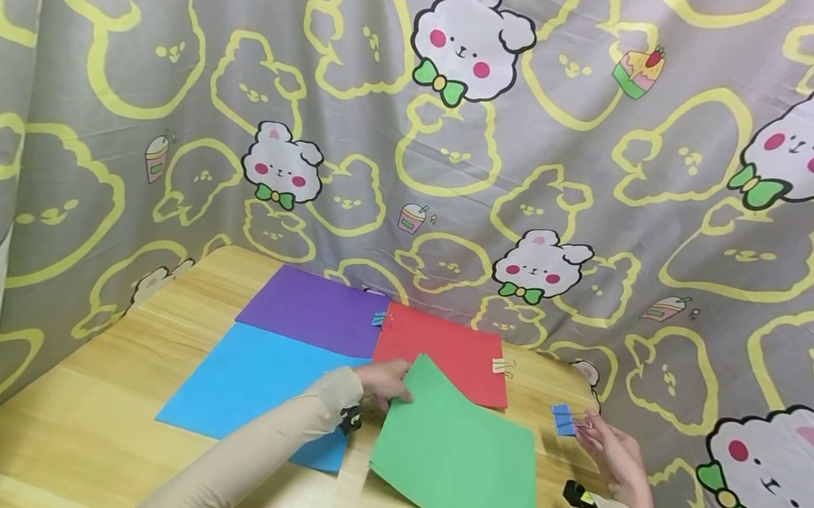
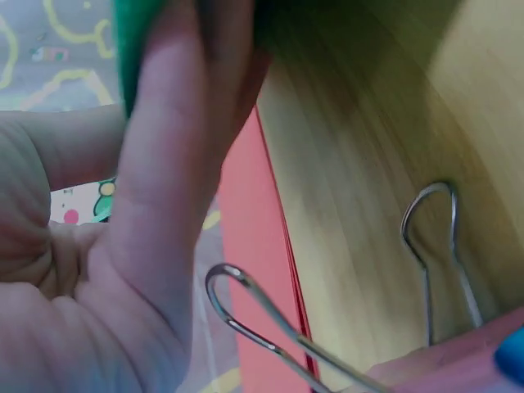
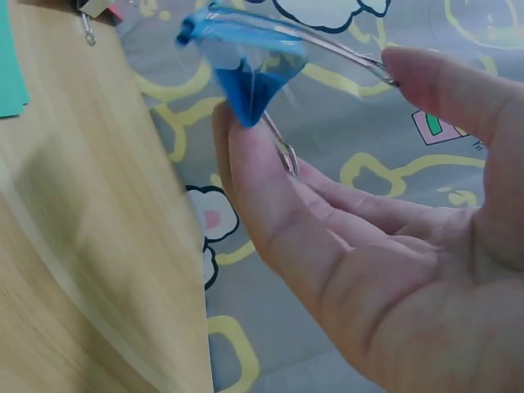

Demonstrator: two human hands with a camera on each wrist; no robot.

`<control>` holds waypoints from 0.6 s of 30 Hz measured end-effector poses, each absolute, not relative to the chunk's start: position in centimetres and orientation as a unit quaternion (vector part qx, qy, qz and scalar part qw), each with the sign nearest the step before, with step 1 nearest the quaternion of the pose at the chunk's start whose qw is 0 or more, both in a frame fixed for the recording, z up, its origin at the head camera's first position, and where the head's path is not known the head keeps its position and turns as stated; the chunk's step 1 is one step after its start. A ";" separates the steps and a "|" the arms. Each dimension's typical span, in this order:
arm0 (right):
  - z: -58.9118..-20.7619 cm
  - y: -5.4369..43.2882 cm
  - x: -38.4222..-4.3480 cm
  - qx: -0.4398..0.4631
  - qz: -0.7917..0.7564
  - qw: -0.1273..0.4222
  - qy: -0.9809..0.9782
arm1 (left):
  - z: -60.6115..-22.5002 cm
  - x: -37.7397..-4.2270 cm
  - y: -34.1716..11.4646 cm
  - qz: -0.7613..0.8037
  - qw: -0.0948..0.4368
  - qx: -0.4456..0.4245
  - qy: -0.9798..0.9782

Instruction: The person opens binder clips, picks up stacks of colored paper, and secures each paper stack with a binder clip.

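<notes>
Near the middle of the table in the head view, my left hand (image 1: 386,380) pinches the upper left corner of the green paper (image 1: 460,453). That corner is lifted, and the paper slants over the front of the red paper (image 1: 437,346). The left wrist view shows the thumb and fingers of this hand (image 2: 155,188) on a green edge. Off to the right, my right hand (image 1: 613,456) holds a blue binder clip (image 1: 563,420) by its wire handles. In the right wrist view the thumb is on one handle of the clip (image 3: 250,82) and the fingers on the other.
Purple paper (image 1: 316,311) and blue paper (image 1: 265,388) lie on the wooden table (image 1: 88,380) at left. A blue clip (image 1: 378,319) sits between purple and red; a pale clip (image 1: 499,366) grips red's right edge. Wire clip handles (image 2: 442,246) appear close up. A patterned curtain (image 1: 358,130) surrounds the table.
</notes>
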State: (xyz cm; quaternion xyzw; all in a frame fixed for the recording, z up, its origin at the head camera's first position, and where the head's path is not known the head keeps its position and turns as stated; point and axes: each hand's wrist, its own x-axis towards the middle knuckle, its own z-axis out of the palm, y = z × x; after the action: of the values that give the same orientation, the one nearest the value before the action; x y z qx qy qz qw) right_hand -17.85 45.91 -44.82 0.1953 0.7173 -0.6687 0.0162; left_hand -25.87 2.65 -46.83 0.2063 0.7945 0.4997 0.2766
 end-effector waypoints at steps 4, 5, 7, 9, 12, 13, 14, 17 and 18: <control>-44.8 46.0 -17.8 0.199 -0.677 0.023 0.708 | -47.4 -26.3 2.0 0.573 0.310 0.196 0.733; -44.8 46.1 -17.8 0.199 -0.682 0.025 0.704 | -47.5 -26.4 1.8 0.588 0.315 0.191 0.720; -44.8 46.1 -17.8 0.195 -0.692 0.024 0.695 | -47.7 -26.6 1.4 0.607 0.316 0.191 0.704; -44.7 46.2 -17.8 0.185 -0.702 0.022 0.687 | -47.8 -26.7 0.9 0.620 0.312 0.193 0.694; -44.5 46.3 -17.7 0.169 -0.725 0.013 0.667 | -48.1 -26.8 0.1 0.631 0.298 0.201 0.688; -44.5 46.3 -17.6 0.163 -0.733 0.010 0.660 | -48.2 -26.8 -0.1 0.634 0.294 0.202 0.686; -44.5 46.3 -17.6 0.154 -0.742 0.008 0.652 | -48.3 -26.8 -0.4 0.637 0.289 0.204 0.685; -44.5 46.4 -17.4 0.122 -0.771 0.007 0.625 | -48.7 -26.9 -1.1 0.652 0.280 0.203 0.675; -44.5 46.4 -17.3 0.109 -0.777 0.007 0.619 | -48.8 -26.9 -1.3 0.656 0.278 0.204 0.672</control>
State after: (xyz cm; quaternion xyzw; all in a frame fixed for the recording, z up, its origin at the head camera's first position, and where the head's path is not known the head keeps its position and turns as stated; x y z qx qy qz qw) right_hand -17.28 46.40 -44.49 0.1092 0.6195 -0.7773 0.0069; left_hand -26.94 -1.30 -48.85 0.2041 0.6715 0.6557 0.2783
